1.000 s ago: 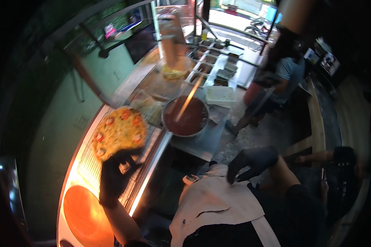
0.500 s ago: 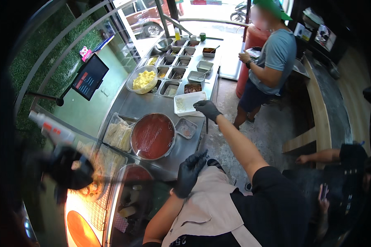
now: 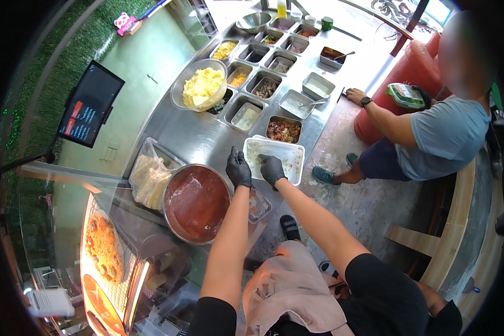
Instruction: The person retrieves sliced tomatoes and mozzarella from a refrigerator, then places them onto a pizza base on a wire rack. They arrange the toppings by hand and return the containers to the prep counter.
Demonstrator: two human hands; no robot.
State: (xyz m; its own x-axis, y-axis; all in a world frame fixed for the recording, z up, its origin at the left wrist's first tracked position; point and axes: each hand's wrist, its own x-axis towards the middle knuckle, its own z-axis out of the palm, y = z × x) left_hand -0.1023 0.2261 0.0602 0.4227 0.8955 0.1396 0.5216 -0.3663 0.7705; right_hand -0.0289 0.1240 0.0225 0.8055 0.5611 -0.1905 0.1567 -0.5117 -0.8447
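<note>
Left hand, right hand, black-gloved, fingers curled, gripping near rim of rectangular translucent plastic tub on steel counter

The fingertips of the left hand and right hand, both black-gloved, are curled down at the near edge of the white tray, so whether anything is gripped cannot be told. A small clear tub below centre is partly hidden by the left forearm. The contents of the metal pans in the upper middle are too small to be told apart. The pizza at lower left is veiled by glare on glass. The other person at upper right is blurred at the head and cut off by the dark rim.
</note>
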